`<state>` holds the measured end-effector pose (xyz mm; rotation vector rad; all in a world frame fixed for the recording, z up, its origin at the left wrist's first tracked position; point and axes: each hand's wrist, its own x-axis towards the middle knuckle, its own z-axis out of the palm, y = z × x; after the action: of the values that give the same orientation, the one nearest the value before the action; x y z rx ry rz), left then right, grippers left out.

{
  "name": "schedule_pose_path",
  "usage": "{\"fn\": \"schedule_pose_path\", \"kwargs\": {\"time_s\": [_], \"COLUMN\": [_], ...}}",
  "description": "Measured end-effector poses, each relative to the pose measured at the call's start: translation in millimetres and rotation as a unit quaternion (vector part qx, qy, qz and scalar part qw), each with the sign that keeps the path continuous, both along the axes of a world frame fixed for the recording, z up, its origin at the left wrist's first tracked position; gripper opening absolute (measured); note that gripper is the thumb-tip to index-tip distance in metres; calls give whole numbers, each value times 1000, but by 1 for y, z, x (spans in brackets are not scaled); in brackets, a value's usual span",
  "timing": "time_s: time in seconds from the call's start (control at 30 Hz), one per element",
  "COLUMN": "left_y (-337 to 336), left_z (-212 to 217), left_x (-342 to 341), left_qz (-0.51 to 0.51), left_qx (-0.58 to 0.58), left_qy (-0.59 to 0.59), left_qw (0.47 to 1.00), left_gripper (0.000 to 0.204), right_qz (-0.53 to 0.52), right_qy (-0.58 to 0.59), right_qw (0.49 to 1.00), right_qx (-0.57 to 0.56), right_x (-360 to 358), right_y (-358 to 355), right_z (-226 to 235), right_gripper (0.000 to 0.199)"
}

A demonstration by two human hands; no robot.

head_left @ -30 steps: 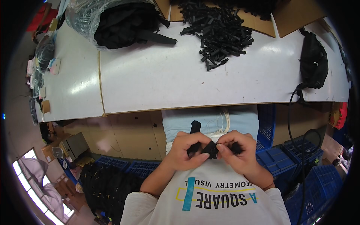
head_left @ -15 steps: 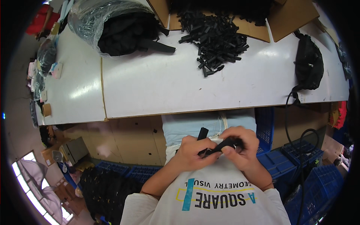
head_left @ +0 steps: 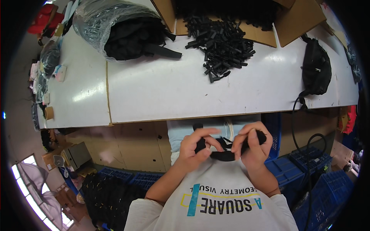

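Over my lap, both hands work on a black fabric strap (head_left: 222, 156), bent into a curve between them. My left hand (head_left: 189, 152) curls round the strap's left part, with the index finger raised over it and a black end standing up behind the fingers. My right hand (head_left: 251, 152) pinches the other part, and dark material shows beside its fingertips. A small, thin black piece lies between the hands, but I cannot make out its kind. The fingers hide much of the strap.
Beyond my hands, a white table (head_left: 154, 88) carries a heap of small black plastic pieces (head_left: 223, 50), an open cardboard box (head_left: 302, 23), a clear bag (head_left: 94, 27) of black straps and a black pouch (head_left: 317, 67). Blue crates (head_left: 283, 169) stand below at the right.
My hands have moved apart, and the strap between them now hangs in a curve. My left index finger has lifted. The upright black end at the left has shifted left and shows less.
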<state>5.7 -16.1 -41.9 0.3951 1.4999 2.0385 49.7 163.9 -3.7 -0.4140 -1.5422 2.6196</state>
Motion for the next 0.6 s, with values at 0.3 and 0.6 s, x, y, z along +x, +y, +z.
{"fn": "schedule_pose_path", "kwargs": {"time_s": [0.3, 0.6], "left_y": [6, 8], "left_z": [8, 8], "left_x": [5, 5], "left_qz": [-6, 1], "left_qx": [26, -18], "left_qy": [-101, -95], "left_qw": [995, 995], "left_gripper": [76, 92], "right_qz": [168, 125], "right_qy": [38, 119], "right_qw": [908, 882], "right_qx": [381, 438], "right_x": [-15, -14], "right_y": [-19, -23], "right_z": [-6, -10], "right_gripper": [21, 13]}}
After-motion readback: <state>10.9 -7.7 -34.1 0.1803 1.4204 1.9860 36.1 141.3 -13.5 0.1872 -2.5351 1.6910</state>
